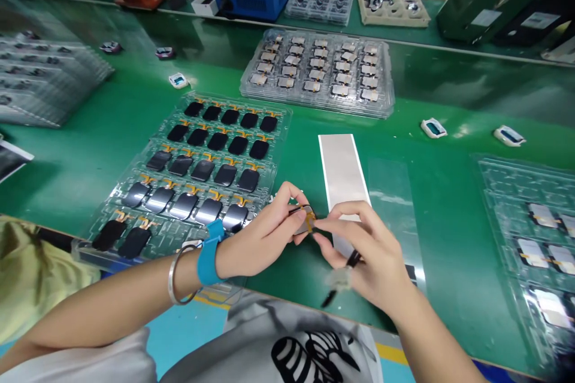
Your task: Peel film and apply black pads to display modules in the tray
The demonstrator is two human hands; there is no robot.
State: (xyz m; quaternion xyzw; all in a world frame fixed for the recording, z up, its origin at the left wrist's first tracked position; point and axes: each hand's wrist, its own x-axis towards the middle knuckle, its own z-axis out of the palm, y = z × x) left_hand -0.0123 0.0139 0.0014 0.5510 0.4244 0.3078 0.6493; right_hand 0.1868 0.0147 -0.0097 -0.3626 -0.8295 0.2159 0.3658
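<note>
My left hand (265,228) is closed on a small screen module (302,222), with its orange flex cable (309,219) facing up. The thumb and fingers of my right hand (375,254) meet at the module's right edge, by the cable. A thin black tool (329,298), with a blurred whitish piece around it, is tucked in that same hand; its kind cannot be made out. Beyond my right hand lies a strip of beige backing sheet (342,167) with white edges. To the left, a clear tray (281,149) carries rows of black screens with orange cables.
Stacked clear trays (386,99) of modules stand at the back centre. Another tray (498,191) is at the right, and a tray stack (67,84) at the far left. A transparent sheet (390,191) lies beside the strip. Small white watch cases (433,127) dot the green bench.
</note>
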